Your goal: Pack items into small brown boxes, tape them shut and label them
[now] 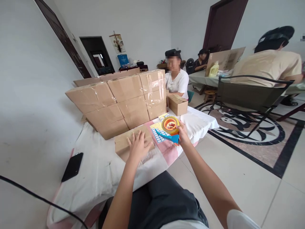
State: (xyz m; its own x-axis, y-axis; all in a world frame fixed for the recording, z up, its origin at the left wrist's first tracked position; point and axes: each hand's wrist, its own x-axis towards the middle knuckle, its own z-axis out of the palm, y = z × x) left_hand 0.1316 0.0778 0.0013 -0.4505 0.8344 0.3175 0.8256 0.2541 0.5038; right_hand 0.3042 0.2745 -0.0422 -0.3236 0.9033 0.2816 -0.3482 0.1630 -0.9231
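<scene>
A small cardboard box (121,145) lies on the table close in front of me. On its top rests my left hand (138,143), fingers spread and pressing flat. Off to the right, my right hand (182,133) grips a blue tape dispenser (170,138) loaded with a roll of yellowish tape (170,124). The dispenser is held above the table, apart from the box. Below it lie yellow-and-blue printed sheets (156,133). Behind the small box stands a wall of stacked cardboard boxes (128,103), closed with clear tape.
Another box (178,105) sits at the table's right corner, near a person in white (177,79) opposite. A black phone (72,166) lies on the white tablecloth (95,168) at left. A black cable (43,200) crosses the lower left. A chair (252,95) stands right.
</scene>
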